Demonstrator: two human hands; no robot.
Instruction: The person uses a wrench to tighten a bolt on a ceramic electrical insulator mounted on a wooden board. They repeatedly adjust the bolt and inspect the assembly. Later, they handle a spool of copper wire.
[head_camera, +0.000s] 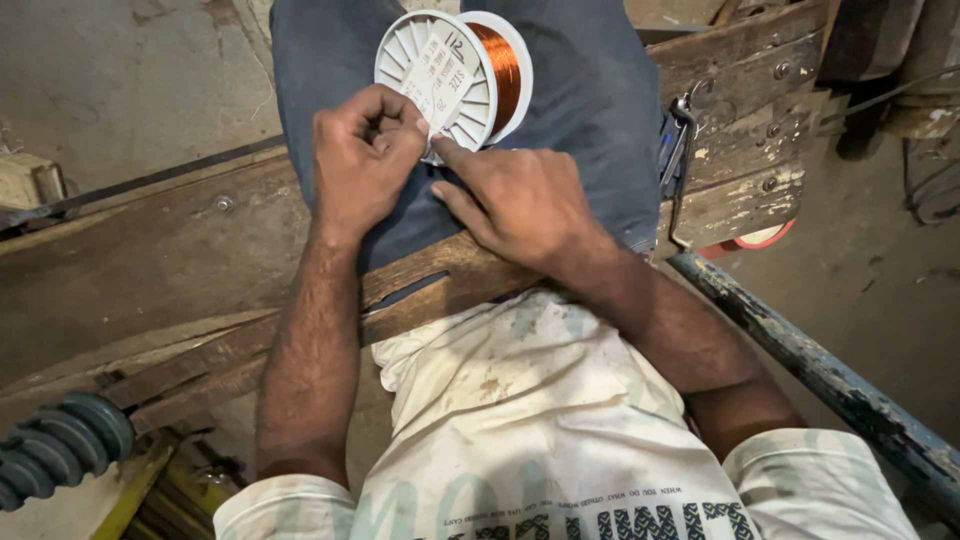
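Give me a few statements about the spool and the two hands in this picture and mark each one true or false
1. The spool is wound with copper-coloured wire. True.
2. The left hand and the right hand both meet at the spool's lower rim. True.
3. The spool lies on a blue metal bar. False: it rests on dark blue cloth over a wooden plank; the blue bar is off to the right.
4. The spool's flanges are black. False: they are white.

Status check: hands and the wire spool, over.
Left hand pinching label edge on white spool of copper wire. Right hand fingertip pressing beside it. Spool rests on lap; nothing blocking.
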